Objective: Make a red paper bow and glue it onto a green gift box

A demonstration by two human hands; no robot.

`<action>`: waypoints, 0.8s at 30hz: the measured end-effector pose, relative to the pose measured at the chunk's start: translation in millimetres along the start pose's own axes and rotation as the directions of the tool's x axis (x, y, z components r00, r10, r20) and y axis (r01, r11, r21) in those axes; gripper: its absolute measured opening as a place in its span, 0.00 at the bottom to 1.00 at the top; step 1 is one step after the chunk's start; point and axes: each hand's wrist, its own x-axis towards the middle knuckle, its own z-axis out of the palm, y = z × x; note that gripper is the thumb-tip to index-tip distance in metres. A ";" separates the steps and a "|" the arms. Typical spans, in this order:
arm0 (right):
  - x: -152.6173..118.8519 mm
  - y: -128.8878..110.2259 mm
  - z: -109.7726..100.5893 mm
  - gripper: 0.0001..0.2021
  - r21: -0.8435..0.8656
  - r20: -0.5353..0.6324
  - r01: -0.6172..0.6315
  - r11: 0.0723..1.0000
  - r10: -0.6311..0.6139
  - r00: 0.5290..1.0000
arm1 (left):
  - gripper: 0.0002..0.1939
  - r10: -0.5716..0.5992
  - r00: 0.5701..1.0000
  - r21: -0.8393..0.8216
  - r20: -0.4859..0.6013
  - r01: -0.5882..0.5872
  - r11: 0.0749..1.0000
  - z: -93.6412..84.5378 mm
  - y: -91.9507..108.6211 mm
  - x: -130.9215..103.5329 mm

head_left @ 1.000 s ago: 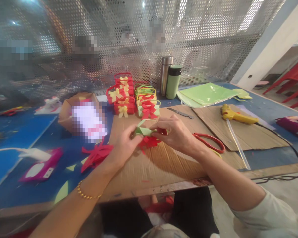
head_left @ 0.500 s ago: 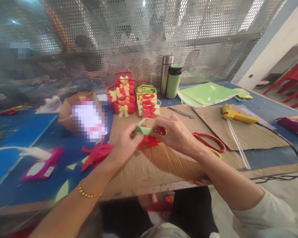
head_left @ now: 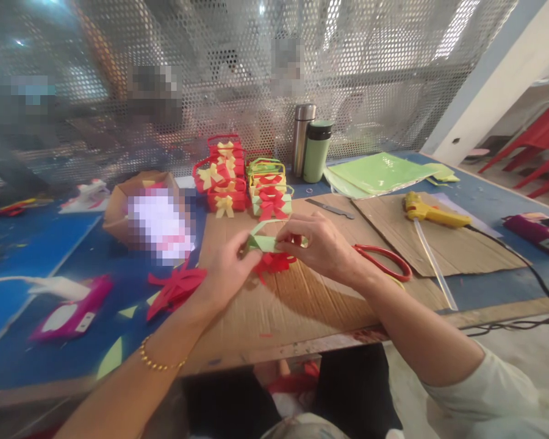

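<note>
— Head view, bench side. Both hands meet over the cardboard [head_left: 274, 311]. Left hand [head_left: 226, 274] pinches the near end of a green box [head_left: 265, 242], fingers closed on the paper; right hand [head_left: 322, 247] grips the far end, thumb and fingers shut over it. A red bow [head_left: 274, 262] sits right under the box, touching it, pressed between the hands (whether it is stuck on already I cannot tell).

— How should that hold go, to your eye?

— Light pressure, I'd judge. The box is thin folded paper with a looped handle on top; squeeze hard and the walls crease. Better to brace it from both ends as now and keep the bow centred on the front face.

— What's around?

— Finished boxes [head_left: 242, 183] stacked at the back, red ones and green ones, each with a bow. Two flasks [head_left: 311, 146] behind them, against the mesh. Red scissors [head_left: 384, 261] lie just beside the right wrist, close enough to snag a sleeve. Glue gun [head_left: 427, 210] well to the right on a second cardboard sheet, its cord trailing off the edge. Green paper sheets [head_left: 379, 174] beyond it. Red scraps [head_left: 176, 289] by the left forearm, on the blue table [head_left: 41, 244]. Nothing lies between the hands and the stack.
</note>
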 end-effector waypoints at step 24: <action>-0.6 -7.3 -1.2 0.06 -0.199 0.035 0.052 0.979 -0.046 0.998 | 0.22 0.062 0.998 -0.040 0.004 -0.061 0.997 -1.2 -1.5 0.2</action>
